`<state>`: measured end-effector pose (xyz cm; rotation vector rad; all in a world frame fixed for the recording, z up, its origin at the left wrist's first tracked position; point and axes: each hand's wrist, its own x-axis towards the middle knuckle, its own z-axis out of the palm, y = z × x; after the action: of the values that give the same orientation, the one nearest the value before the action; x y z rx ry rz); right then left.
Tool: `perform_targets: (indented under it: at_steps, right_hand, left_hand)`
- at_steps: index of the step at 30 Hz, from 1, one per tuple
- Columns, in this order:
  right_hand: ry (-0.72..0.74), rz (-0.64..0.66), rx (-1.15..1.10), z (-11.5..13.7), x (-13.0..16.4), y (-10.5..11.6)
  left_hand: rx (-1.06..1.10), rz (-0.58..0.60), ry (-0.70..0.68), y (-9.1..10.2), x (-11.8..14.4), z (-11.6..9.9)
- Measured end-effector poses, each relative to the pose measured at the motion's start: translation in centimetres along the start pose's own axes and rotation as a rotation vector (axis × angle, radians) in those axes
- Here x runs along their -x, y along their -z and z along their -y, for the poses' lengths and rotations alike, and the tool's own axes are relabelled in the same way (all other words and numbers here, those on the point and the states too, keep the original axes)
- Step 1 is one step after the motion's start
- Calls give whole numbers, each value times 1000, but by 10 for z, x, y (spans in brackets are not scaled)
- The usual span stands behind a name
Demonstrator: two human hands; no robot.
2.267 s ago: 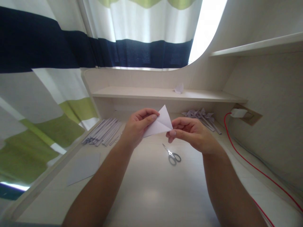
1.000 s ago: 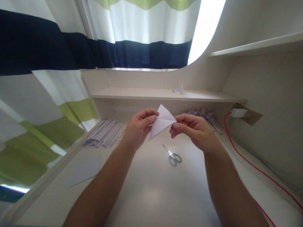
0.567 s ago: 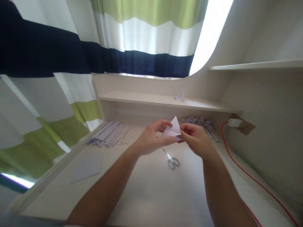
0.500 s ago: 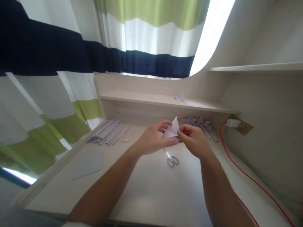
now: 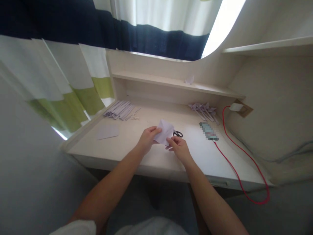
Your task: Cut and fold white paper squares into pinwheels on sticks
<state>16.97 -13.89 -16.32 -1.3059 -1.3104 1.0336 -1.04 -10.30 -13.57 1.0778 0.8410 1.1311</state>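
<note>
A small sheet of pale lilac paper is held up over the front part of the desk. My left hand grips its left edge between thumb and fingers. At the lower right corner, my right hand pinches the same sheet. Just behind the paper lie scissors with dark handles, their blades partly hidden by it. The fingers under the sheet are mostly out of sight.
Rolled paper sticks and a paper stack lie on the left. Paper pinwheels are at the back right, before a phone on a red cable. Another folded paper piece stands on the shelf.
The paper was a pointed, folded shape and now shows as a flatter, four-sided piece. Both hands are lower and nearer to me. The view has tilted down, bringing the phone into sight.
</note>
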Motion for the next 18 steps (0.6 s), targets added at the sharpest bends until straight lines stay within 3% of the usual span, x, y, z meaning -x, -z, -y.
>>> perform_targets:
  at_steps: [6,10,15,18]
  right_hand:
    - [5,22,157,-17,34,1]
    - [31,11,329,-14,35,12]
    - [14,-145,685,-3,-21,47]
    - [-74,-101,881,-2,-66,66]
  left_hand:
    - [-141,-51,60,13,36,27]
    - [-178,-89,40,21,37,32]
    - [-263,-146,0,31,7,29]
    - [-330,-131,5,32,-19,30]
